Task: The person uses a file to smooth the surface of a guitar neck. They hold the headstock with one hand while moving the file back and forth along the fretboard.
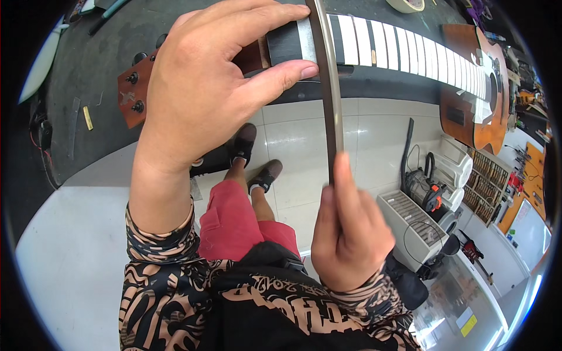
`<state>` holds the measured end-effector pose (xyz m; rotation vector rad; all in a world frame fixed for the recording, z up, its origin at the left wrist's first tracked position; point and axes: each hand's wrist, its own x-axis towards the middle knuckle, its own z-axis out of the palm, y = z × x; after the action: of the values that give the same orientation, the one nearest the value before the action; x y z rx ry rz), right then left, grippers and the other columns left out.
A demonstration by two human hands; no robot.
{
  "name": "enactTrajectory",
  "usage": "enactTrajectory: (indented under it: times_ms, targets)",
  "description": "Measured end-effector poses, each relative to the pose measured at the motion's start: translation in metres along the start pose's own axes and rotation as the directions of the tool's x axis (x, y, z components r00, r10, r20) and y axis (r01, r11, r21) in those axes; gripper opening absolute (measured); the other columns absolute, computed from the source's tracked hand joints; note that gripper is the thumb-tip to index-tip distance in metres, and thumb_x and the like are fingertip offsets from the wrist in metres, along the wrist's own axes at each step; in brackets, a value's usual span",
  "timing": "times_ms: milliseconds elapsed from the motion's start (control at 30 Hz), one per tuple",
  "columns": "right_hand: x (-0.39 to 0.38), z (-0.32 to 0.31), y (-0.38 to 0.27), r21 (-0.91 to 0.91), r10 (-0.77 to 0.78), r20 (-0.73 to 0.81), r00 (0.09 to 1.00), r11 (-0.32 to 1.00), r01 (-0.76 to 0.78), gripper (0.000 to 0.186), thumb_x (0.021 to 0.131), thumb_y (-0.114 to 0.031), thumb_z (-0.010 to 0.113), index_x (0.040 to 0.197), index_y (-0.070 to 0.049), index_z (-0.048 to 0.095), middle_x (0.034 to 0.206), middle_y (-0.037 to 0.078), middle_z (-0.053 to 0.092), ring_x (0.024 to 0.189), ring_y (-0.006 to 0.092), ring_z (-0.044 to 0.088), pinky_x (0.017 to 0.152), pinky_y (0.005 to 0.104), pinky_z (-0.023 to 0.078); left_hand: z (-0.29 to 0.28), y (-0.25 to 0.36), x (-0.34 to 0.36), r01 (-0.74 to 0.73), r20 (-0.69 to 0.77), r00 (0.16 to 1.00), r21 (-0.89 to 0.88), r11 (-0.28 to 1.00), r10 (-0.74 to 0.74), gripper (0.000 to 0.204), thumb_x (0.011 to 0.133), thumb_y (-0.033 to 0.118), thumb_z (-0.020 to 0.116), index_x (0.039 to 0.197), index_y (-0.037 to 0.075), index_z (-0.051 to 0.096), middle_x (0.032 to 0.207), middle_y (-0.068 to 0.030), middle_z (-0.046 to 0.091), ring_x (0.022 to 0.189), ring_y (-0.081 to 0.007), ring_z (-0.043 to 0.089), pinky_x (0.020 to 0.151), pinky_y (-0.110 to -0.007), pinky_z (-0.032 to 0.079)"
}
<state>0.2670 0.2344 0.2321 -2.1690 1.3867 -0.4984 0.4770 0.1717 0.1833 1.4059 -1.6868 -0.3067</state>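
Note:
A guitar lies across the dark bench, its wooden headstock (pixel 133 96) on the left and orange-brown body (pixel 492 120) on the right. Strips of white tape cover its fretboard (pixel 413 50) between the frets. My right hand (pixel 357 234) is closed around the near end of a long, narrow metal file (pixel 333 111), which crosses the neck near the nut end. Over the neck beside the headstock, my left hand (pixel 193 88) has its thumb and forefinger spread, both tips against the file's left side. Its other fingers are mostly hidden.
A small yellow piece (pixel 88 118) lies on the bench mat (pixel 67 149) left of the headstock. A pale bowl (pixel 407 4) sits beyond the neck. Below right, a machine with hoses (pixel 424 190) stands by a grey slatted box (pixel 410 225) on the tiled floor (pixel 298 131).

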Motion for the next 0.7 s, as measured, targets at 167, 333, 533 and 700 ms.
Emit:
enactTrajectory:
  times_ms: [167,333,533,700]
  targets:
    - [-0.098,-0.017,0.021,-0.051,-0.007,0.051,0.999,0.999,0.01,0.047,0.071,0.011,0.068,0.117,0.007,0.063,0.082,0.016,0.067,0.063,0.0263,0.067,0.055,0.0317,0.053,-0.001,0.007,0.003,0.037,0.04,0.998,0.092,0.995,-0.041,0.045,0.07,0.02,0.084,0.111,0.007,0.072,0.108,-0.0087,0.072,0.098,-0.0232,0.066,0.089,-0.032,0.046]
    - [-0.03,-0.016,0.006,-0.071,0.021,0.085,0.996,0.997,-0.015,0.049,0.081,0.008,0.065,0.13,0.002,0.058,0.072,0.013,0.061,0.056,0.0246,0.059,0.057,0.0306,0.05,0.001,0.005,0.003,0.024,0.035,0.999,0.1,0.995,-0.028,0.045,0.07,0.019,0.084,0.112,0.007,0.072,0.108,-0.0087,0.072,0.098,-0.0232,0.066,0.089,-0.032,0.045]
    - [-0.014,-0.008,0.0,-0.047,0.018,0.073,0.997,0.999,-0.014,0.047,0.082,0.01,0.062,0.129,0.005,0.058,0.069,0.013,0.059,0.055,0.0231,0.056,0.055,0.0299,0.047,-0.003,0.003,0.003,0.031,0.032,0.999,0.078,0.996,-0.034,0.046,0.069,0.019,0.083,0.111,0.007,0.071,0.107,-0.0088,0.071,0.098,-0.0233,0.066,0.089,-0.032,0.045]
    - [-0.1,-0.019,0.019,-0.063,0.009,0.028,1.0,0.998,-0.007,0.05,0.069,0.013,0.069,0.118,0.006,0.064,0.075,0.015,0.065,0.059,0.0253,0.063,0.052,0.0299,0.05,-0.003,-0.009,0.002,-0.038,0.049,0.998,0.099,0.994,0.033,0.046,0.068,0.018,0.084,0.111,0.007,0.072,0.107,-0.0085,0.071,0.097,-0.0228,0.065,0.089,-0.032,0.044]
